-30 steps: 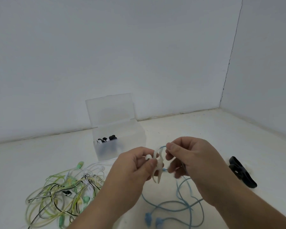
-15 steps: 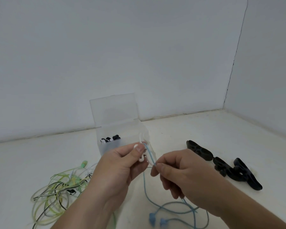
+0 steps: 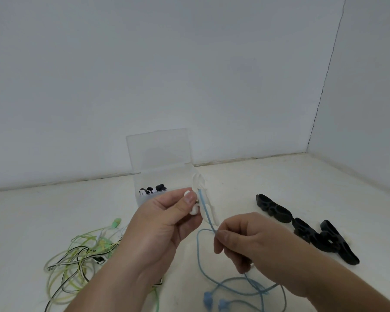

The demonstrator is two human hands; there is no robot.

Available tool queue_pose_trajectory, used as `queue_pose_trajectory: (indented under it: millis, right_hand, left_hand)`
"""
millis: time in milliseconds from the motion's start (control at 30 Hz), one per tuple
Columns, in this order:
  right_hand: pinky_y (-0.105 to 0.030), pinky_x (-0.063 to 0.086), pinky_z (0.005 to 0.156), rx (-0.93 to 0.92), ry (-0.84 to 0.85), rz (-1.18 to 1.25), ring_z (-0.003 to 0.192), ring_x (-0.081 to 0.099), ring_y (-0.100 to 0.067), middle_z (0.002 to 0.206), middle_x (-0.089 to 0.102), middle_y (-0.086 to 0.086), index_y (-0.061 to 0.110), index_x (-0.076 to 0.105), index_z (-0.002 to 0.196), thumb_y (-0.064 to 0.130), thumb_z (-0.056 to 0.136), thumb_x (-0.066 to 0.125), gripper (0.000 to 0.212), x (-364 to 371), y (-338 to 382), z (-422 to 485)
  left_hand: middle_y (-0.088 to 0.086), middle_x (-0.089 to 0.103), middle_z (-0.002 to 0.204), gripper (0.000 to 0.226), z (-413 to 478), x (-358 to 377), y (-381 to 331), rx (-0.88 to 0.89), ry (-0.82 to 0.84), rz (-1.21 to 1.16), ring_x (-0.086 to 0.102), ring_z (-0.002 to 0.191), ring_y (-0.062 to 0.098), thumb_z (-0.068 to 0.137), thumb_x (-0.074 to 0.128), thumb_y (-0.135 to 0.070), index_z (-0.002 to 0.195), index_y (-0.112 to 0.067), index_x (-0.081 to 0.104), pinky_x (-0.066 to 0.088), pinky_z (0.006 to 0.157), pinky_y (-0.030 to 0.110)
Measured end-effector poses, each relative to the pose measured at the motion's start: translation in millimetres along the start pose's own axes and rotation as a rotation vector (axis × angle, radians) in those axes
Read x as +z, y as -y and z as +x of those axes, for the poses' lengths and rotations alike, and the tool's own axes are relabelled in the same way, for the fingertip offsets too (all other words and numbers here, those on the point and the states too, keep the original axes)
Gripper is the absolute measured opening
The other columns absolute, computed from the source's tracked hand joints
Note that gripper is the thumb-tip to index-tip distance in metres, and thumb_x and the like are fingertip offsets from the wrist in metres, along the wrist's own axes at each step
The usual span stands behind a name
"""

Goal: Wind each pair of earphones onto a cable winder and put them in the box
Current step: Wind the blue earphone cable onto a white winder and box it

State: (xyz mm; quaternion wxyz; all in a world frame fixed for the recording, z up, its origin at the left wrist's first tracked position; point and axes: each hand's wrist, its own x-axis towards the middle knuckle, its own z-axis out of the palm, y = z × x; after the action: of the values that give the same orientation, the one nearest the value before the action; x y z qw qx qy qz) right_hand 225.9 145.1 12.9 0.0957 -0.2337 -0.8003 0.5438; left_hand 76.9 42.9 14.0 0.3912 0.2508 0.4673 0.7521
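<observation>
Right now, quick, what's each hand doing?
Left hand: closed, gripping the white cable winder.
Right hand: closed, pinching the blue earphone cable.

Cable of blue earphones (image 3: 208,300) cut by bottom edge; tangled earphones (image 3: 77,255) partly behind left hand (image 3: 164,224); box (image 3: 158,152) contents indistinct.

Looks to me like some plain staged tabletop booth more than a home: just blank pale walls (image 3: 189,75) meeting at a corner seam (image 3: 324,86) on the far right, an off-white worktop (image 3: 245,176) running up to them, with earphone cables (image 3: 81,251), a clear box (image 3: 160,152) and black winders (image 3: 277,210) laid out.
</observation>
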Motion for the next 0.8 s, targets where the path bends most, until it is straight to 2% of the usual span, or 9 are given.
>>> queue_pose_trajectory:
  millis: [233,333,400,533,600,700,800]
  right_hand:
    - [-0.026,0.029,0.053,0.041,-0.042,0.101,0.054,0.033,-0.018,0.054,0.038,0.001,0.018,0.064,0.061,0.015,0.100,0.054,0.040,-6.6,-1.8,1.3]
    - [-0.023,0.026,0.047,0.071,-0.059,0.181,0.047,0.029,-0.015,0.051,0.035,-0.001,0.014,0.053,0.053,0.008,0.096,0.051,0.043,-10.2,2.5,0.1]
    - [-0.024,0.025,0.046,0.075,-0.094,0.185,0.045,0.026,-0.016,0.050,0.033,-0.002,0.014,0.046,0.051,0.005,0.092,0.048,0.042,-12.3,3.5,-0.2]
    - [-0.023,0.029,0.047,0.092,-0.119,0.178,0.046,0.032,-0.015,0.050,0.037,0.000,0.012,0.058,0.058,0.012,0.096,0.054,0.038,-10.7,-0.5,1.8]
    - [-0.022,0.032,0.046,0.104,-0.143,0.240,0.046,0.034,-0.015,0.050,0.039,0.000,0.009,0.062,0.066,0.016,0.098,0.056,0.033,-10.5,-0.7,2.0]
    - [-0.023,0.034,0.044,0.158,-0.197,0.413,0.046,0.035,-0.016,0.053,0.040,-0.002,0.009,0.062,0.065,0.016,0.097,0.059,0.032,-15.4,0.6,0.8]
    - [-0.024,0.037,0.046,0.173,-0.222,0.445,0.046,0.039,-0.016,0.053,0.045,-0.003,0.008,0.065,0.069,0.017,0.097,0.060,0.030,-17.9,1.3,0.0]
  left_hand:
    - [0.010,0.068,0.082,0.021,-2.6,3.6,-3.8,-0.013,0.026,0.028,0.064,0.065,0.012,0.074,0.066,-0.018,0.082,-0.005,0.080,0.057,0.060,0.020]
    - [0.008,0.073,0.083,0.022,-3.5,3.2,-4.0,-0.018,0.056,0.008,0.067,0.065,0.011,0.078,0.062,-0.016,0.083,-0.006,0.081,0.057,0.059,0.020]
    - [0.011,0.073,0.086,0.023,-3.1,2.1,-2.2,-0.024,0.076,0.026,0.068,0.070,0.014,0.078,0.063,-0.018,0.087,-0.004,0.080,0.059,0.064,0.022]
    - [0.019,0.069,0.090,0.030,-3.6,-1.8,0.4,-0.079,0.199,0.111,0.065,0.078,0.022,0.076,0.073,-0.021,0.097,0.001,0.077,0.058,0.070,0.027]
    - [0.023,0.071,0.092,0.029,-6.2,-0.7,0.8,-0.093,0.271,0.229,0.065,0.078,0.022,0.078,0.080,-0.021,0.099,0.000,0.077,0.058,0.071,0.029]
    - [0.012,0.072,0.073,0.024,-8.7,2.3,3.2,-0.045,0.204,0.516,0.063,0.066,0.015,0.070,0.087,-0.021,0.088,-0.008,0.080,0.055,0.065,0.025]
    - [0.005,0.073,0.065,0.010,-9.7,4.5,3.3,-0.011,0.187,0.678,0.063,0.060,0.011,0.075,0.082,-0.009,0.082,-0.017,0.082,0.054,0.063,0.023]
